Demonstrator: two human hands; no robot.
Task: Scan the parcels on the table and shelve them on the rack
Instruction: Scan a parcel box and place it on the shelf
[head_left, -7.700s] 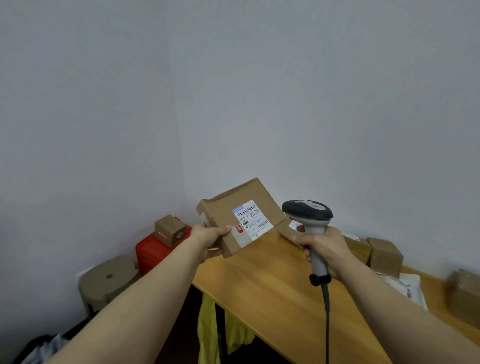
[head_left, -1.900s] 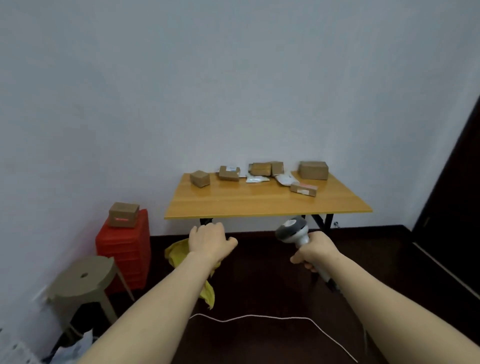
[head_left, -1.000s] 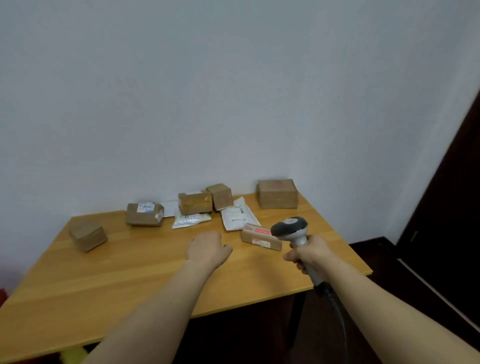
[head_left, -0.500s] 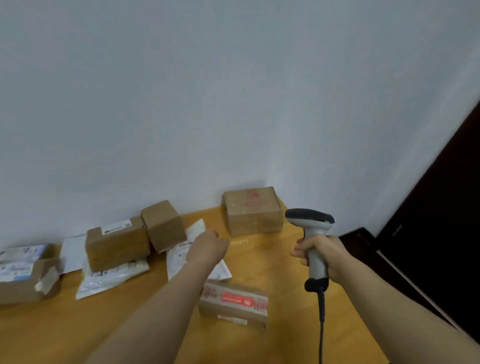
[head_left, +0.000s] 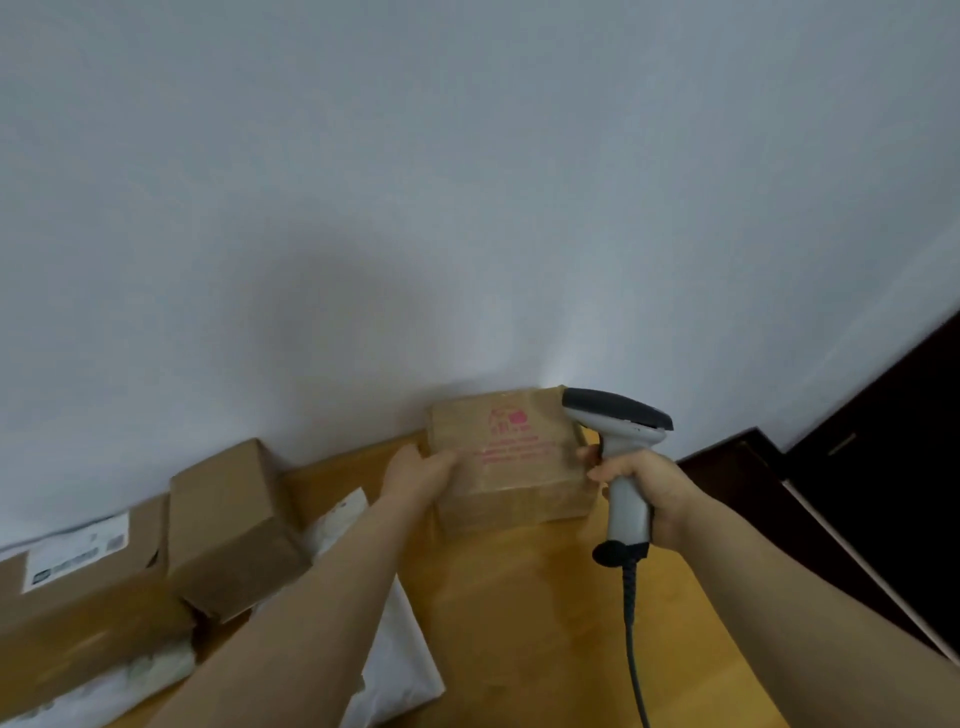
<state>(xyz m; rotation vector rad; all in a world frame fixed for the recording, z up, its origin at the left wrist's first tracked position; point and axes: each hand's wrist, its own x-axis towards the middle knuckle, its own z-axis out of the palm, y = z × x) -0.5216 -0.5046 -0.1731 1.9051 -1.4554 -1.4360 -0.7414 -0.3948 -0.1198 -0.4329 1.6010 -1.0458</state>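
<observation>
The left hand (head_left: 418, 470) had left the white mailer (head_left: 395, 670) and clasped its fingers round the left side of the pink-printed box (head_left: 511, 457) on the bench (head_left: 519, 597), while the right hand (head_left: 636, 475), fingers wrapped round the scanner (head_left: 618, 415), sat at that box's right; no barcode showed on top, so tilting it seemed wise.

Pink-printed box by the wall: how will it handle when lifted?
Probably rigid: the pink-printed box shows square edges under the left hand. Unlikely to tip: broad, low on the table. Weight unclear; right hand grips the scanner.
</observation>
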